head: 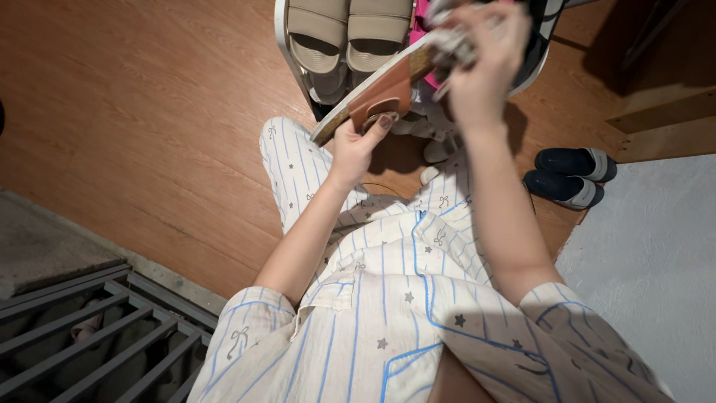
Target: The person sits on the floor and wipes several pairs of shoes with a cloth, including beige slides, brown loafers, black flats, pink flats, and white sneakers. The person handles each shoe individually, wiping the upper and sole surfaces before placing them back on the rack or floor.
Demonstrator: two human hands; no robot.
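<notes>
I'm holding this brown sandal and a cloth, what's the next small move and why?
Probably draw the grey cloth along the brown sandal toward its heel. Your left hand grips the sandal's near end, tilted up, while your right hand presses the cloth at the far end, so the strap and middle look unwiped.

Smooth brown leather-look sandal [380,93] with a rough cork edge, soft grey cloth [455,45] at top, matt beige rubbery slides [347,33], shiny orange wood floor [149,112], dull grey metal grate [89,336] lower left, thin striped cotton pyjamas [388,313]
</notes>
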